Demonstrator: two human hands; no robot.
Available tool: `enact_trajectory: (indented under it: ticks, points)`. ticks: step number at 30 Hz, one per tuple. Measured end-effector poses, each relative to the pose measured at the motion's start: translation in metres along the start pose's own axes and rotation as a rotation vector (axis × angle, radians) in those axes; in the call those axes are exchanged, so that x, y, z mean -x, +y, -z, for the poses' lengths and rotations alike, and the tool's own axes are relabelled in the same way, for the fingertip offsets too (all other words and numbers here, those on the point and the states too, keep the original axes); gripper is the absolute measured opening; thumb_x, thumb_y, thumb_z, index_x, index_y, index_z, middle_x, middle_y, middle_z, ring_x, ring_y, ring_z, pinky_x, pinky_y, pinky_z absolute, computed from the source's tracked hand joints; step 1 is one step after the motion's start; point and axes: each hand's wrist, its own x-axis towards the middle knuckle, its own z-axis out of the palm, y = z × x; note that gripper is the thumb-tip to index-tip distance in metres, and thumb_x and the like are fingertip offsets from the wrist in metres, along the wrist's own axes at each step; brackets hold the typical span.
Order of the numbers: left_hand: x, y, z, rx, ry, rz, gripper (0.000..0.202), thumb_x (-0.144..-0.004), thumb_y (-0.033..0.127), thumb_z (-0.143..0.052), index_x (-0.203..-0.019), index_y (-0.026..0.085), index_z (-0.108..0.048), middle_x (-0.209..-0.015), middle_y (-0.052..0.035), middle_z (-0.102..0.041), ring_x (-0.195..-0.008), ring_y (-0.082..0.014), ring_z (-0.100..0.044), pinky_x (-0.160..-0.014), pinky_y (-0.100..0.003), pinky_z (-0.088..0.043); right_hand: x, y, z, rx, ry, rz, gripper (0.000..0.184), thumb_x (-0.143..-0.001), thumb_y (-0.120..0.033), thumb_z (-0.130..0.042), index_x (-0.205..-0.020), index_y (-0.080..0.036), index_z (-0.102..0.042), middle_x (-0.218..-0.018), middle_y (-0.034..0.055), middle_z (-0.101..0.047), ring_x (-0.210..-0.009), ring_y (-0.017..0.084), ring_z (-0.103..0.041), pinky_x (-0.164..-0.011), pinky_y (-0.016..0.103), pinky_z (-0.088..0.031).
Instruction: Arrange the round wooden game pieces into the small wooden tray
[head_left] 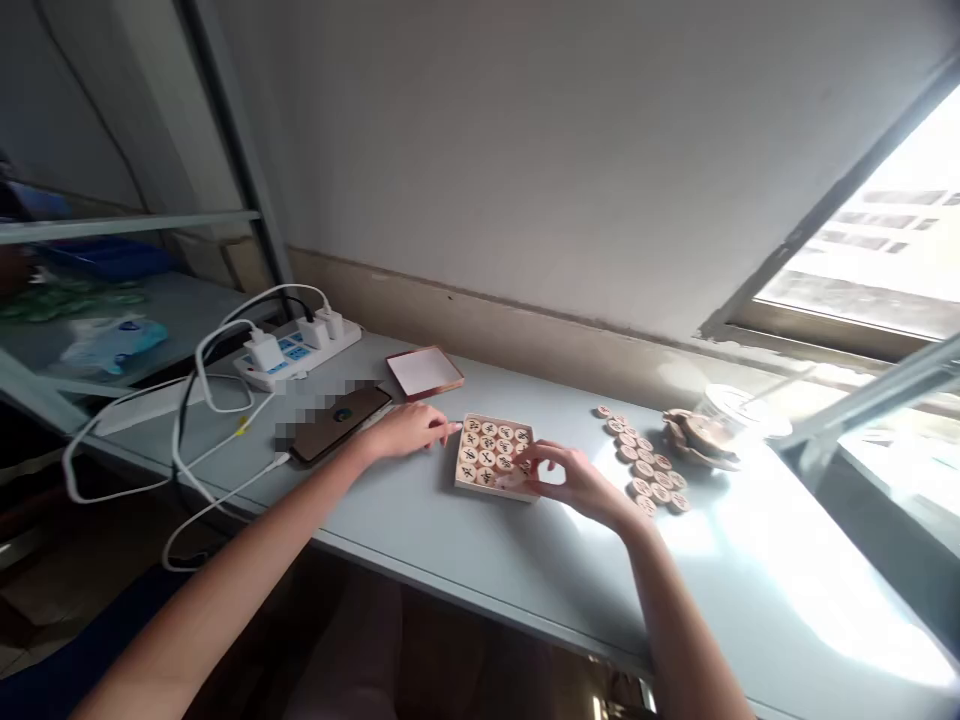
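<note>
A shallow wooden box (459, 470) holds rows of round xiangqi pieces (487, 443) with black characters facing up. My right hand (566, 478) reaches over the box's near right corner, thumb and fingers closed around a xiangqi piece that they largely hide. At the box's left side lies my left hand (411, 430), its index finger stretched toward the rim and the other fingers loosely bent. It holds nothing. To the right of my right hand, loose xiangqi pieces (643, 468) with reddish characters lie in a slanting cluster on the grey table (420, 510).
An open box lid (424, 371) lies behind my left hand. A dark phone (337, 425) and a white power strip (300, 352) with looping cables are at left. Beyond the loose pieces stand a brown carved object (701, 440) and a clear container (742, 410).
</note>
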Motion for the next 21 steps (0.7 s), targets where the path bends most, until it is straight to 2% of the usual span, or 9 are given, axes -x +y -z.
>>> enact_trajectory:
  ticks: [3,6,10,15,19,21]
  points:
    - [-0.038,-0.002,-0.012,-0.032,0.02,-0.078,0.045,-0.085,0.053,-0.039,-0.057,0.019,-0.051,-0.054,-0.0003,-0.057,-0.052,-0.0154,-0.049,-0.054,-0.026,-0.031,0.0,-0.001,-0.001,-0.022,-0.02,0.016,0.022,-0.083,-0.036,-0.058,-0.099,-0.022,-0.064,-0.094,0.0022,-0.063,-0.081,0.013,-0.056,-0.075,0.026,-0.045]
    - [-0.054,-0.01,-0.028,-0.02,0.083,-0.147,0.042,-0.087,0.048,-0.036,-0.057,0.019,-0.045,-0.056,0.0005,-0.051,-0.053,-0.0144,-0.044,-0.053,-0.025,-0.028,0.0,0.0,-0.001,-0.021,-0.014,0.024,0.019,-0.083,-0.032,-0.059,-0.099,-0.022,-0.064,-0.093,0.0012,-0.062,-0.08,0.012,-0.055,-0.075,0.025,-0.044]
    - [-0.051,-0.02,-0.041,-0.038,0.127,-0.137,0.036,-0.087,0.045,-0.038,-0.062,0.019,-0.043,-0.057,0.0017,-0.047,-0.053,-0.0133,-0.041,-0.053,-0.025,-0.025,0.0,0.001,-0.005,-0.033,-0.019,0.049,0.016,-0.083,-0.028,-0.058,-0.098,-0.022,-0.062,-0.092,0.0005,-0.06,-0.078,0.011,-0.054,-0.072,0.024,-0.044]
    - [-0.05,-0.021,-0.044,-0.129,0.14,-0.093,0.036,-0.086,0.039,-0.04,-0.056,0.018,-0.041,-0.052,0.0008,-0.044,-0.051,-0.0126,-0.038,-0.052,-0.026,-0.021,-0.003,0.006,-0.013,-0.064,-0.009,0.04,0.018,-0.084,-0.028,-0.057,-0.101,-0.023,-0.06,-0.097,0.0019,-0.058,-0.078,0.011,-0.054,-0.071,0.024,-0.045]
    - [-0.053,-0.021,-0.045,-0.144,0.137,-0.083,0.034,-0.086,0.037,-0.04,-0.058,0.018,-0.045,-0.054,-0.0002,-0.047,-0.053,-0.0126,-0.039,-0.052,-0.026,-0.021,-0.004,0.009,-0.014,0.129,0.062,0.003,0.011,-0.083,-0.031,-0.061,-0.088,-0.021,-0.061,-0.086,0.0003,-0.059,-0.076,0.013,-0.053,-0.073,0.028,-0.041]
    - [-0.053,-0.021,-0.045,-0.148,0.141,-0.087,0.035,-0.087,0.037,-0.038,-0.059,0.018,-0.046,-0.054,-0.0005,-0.048,-0.053,-0.0126,-0.039,-0.052,-0.026,-0.021,-0.004,0.008,-0.014,0.259,0.089,-0.023,0.012,-0.083,-0.033,-0.062,-0.081,-0.021,-0.063,-0.088,0.0013,-0.059,-0.08,0.015,-0.053,-0.077,0.031,-0.038]
